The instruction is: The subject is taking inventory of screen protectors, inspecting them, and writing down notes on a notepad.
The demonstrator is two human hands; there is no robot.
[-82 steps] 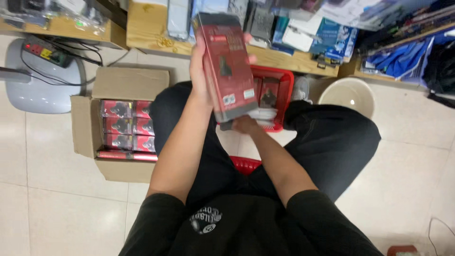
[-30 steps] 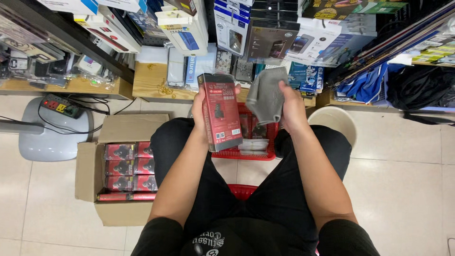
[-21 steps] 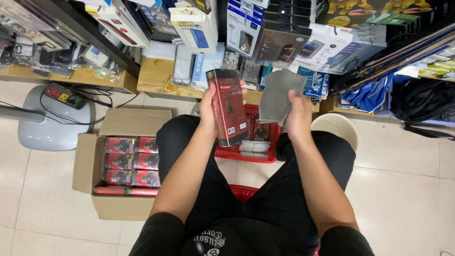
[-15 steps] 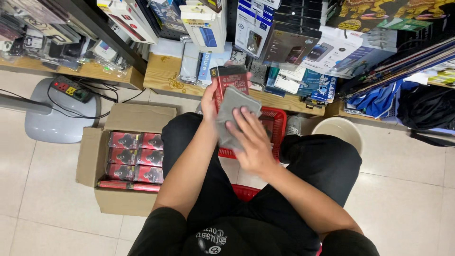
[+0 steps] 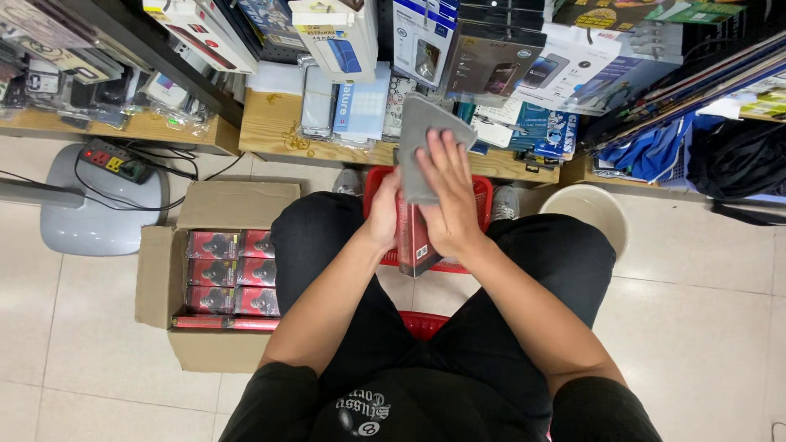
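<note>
Dressed in a black short-sleeved shirt [image 5: 409, 409] with a small white print on the chest, black trousers [image 5: 540, 262], bare forearms.
</note>
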